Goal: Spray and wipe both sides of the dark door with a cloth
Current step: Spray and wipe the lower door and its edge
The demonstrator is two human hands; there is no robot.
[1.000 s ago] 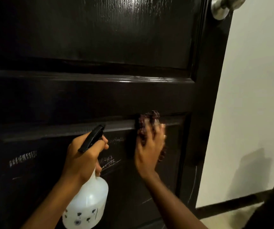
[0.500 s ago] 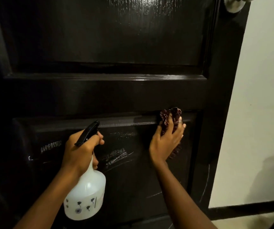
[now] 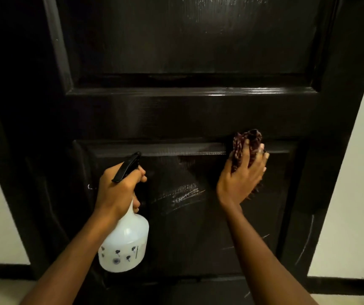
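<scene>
Spray bottle (image 3: 124, 245) drifted left across streaky door (image 3: 176, 119).

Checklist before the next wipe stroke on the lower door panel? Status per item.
1. Cloth under right hand, pressed against the door: ok.
2. Spray bottle gripped by left hand, nozzle end up: ok.
3. Lower panel streak-free: not ok; pale streaks show between the hands.
4. Right stile clean: not ok; a pale curved mark shows low on it.
5. Liquid level in the bottle: cannot tell.
6. Door's other side wiped: cannot tell, out of view.
</scene>
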